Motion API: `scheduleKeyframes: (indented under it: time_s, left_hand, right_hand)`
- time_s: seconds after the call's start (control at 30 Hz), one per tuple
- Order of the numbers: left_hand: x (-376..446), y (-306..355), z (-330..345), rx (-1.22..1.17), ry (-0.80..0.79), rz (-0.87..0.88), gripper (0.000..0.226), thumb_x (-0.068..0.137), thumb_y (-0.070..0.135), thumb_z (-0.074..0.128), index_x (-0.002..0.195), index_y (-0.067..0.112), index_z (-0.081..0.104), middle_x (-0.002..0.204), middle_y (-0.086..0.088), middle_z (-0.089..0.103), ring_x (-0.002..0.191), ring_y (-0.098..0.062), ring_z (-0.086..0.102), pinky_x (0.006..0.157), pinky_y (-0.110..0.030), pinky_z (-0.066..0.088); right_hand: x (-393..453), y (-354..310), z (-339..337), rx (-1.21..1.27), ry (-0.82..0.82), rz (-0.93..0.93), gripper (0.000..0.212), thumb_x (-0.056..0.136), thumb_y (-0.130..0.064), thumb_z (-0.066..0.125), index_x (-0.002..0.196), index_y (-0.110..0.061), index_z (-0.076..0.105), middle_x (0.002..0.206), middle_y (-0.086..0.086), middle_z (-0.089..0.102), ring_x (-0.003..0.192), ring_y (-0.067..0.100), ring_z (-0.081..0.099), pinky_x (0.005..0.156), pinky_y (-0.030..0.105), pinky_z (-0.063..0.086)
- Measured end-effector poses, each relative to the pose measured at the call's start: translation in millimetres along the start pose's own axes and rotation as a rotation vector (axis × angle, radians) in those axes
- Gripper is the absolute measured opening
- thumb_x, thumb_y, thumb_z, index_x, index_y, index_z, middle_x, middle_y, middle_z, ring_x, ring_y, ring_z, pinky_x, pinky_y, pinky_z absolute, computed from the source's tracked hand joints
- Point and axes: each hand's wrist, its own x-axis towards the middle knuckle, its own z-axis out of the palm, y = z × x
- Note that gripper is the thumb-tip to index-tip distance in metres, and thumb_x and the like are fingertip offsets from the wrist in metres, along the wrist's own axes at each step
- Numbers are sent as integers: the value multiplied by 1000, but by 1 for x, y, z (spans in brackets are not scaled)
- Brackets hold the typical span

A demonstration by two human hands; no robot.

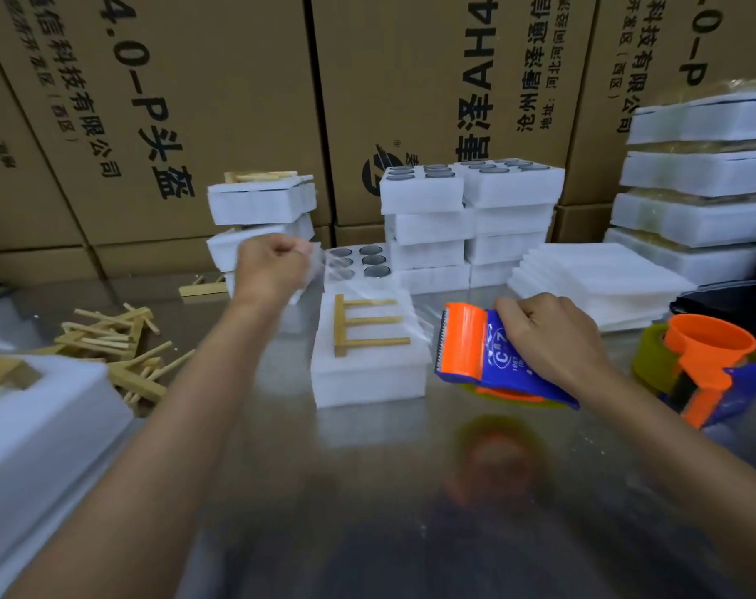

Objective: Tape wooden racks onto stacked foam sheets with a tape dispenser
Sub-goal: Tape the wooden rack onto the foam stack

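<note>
We are mid-strip: left hand (272, 270) pinches the clear tape (367, 291) end, right hand (549, 335) grips the tape dispenser (475, 343), tape spanning the wooden rack (363, 324) on the foam stack (367, 369), mid-tabletop (389, 490). Next: lower, press, cut.

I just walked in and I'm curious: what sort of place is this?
Most likely a factory packing station or warehouse. Tall printed cardboard cartons line the back, stacks of white foam blocks crowd the metal table, and the right hand holds a tape dispenser.
</note>
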Motion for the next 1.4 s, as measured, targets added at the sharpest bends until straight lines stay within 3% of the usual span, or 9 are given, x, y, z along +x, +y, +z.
scheduleKeyframes:
  time_s: [0.13, 0.37, 0.6, 0.7, 0.77, 0.87, 1.07, 1.27, 1.4]
  left_hand:
    - [23, -29, -31, -124, 97, -193, 15, 90, -3, 58, 98, 2, 69, 73, -5, 59, 62, -11, 52, 54, -16, 49]
    - [47, -56, -47, -465, -210, -428, 11, 92, 8, 65, 85, 12, 59, 56, 4, 46, 52, -5, 48, 50, -17, 48]
    - [81, -75, -36, 77, 169, -286, 20, 88, 14, 72, 73, 8, 60, 75, -6, 57, 58, -15, 48, 54, -21, 42]
    - [87, -98, -31, 181, 209, -270, 17, 88, 15, 72, 95, 0, 66, 97, -9, 63, 85, -23, 58, 83, -34, 52]
    - [86, -118, -33, 270, 190, -253, 17, 87, 13, 72, 95, -2, 71, 96, -12, 67, 94, -25, 62, 90, -38, 50]
    - [78, -150, -27, 474, 98, -251, 15, 87, 10, 69, 88, -5, 73, 93, -18, 70, 98, -35, 65, 82, -36, 47]
    - [56, -174, 9, 896, -60, 70, 3, 88, 6, 55, 86, 5, 56, 98, -19, 61, 98, -37, 55, 79, -41, 45]
    - [34, -171, 29, 1076, -93, 300, 25, 91, 26, 51, 116, 24, 52, 119, 0, 54, 116, -23, 42, 81, -36, 23]
    - [40, -174, 19, 1141, -251, 53, 50, 98, 45, 45, 146, 39, 37, 161, -1, 22, 146, -27, 13, 109, -51, 21]
  right_hand:
    - [13, 20, -9, -96, -113, -17, 57, 84, -60, 30, 56, -18, 56, 54, -4, 58, 54, 12, 57, 52, 26, 31]
    - [102, 9, -26, -293, -132, -126, 64, 93, -57, 37, 49, -15, 58, 51, 1, 56, 54, 19, 55, 52, 28, 29]
    - [161, -22, 12, -309, -379, -153, 59, 92, -60, 31, 71, -16, 63, 71, 7, 62, 70, 22, 59, 61, 33, 38]
    - [166, -11, 23, -329, -414, -118, 54, 94, -59, 32, 73, -18, 60, 77, 7, 61, 72, 21, 58, 59, 32, 33]
    - [165, 5, 28, -348, -441, -79, 51, 95, -60, 33, 76, -20, 60, 81, 4, 60, 73, 19, 57, 59, 31, 33]
    - [160, 25, 45, -397, -492, -32, 51, 94, -60, 34, 77, -20, 60, 81, 2, 60, 73, 17, 55, 60, 32, 33]
    - [156, 31, 73, -484, -472, -56, 52, 89, -63, 36, 70, -20, 58, 71, 0, 57, 67, 15, 54, 55, 31, 30]
    - [156, 30, 81, -522, -461, -92, 50, 89, -63, 36, 74, -20, 58, 72, -1, 59, 67, 15, 56, 56, 29, 32]
    - [155, 30, 77, -507, -437, -74, 50, 88, -63, 36, 73, -20, 57, 72, 0, 59, 67, 15, 55, 58, 31, 34]
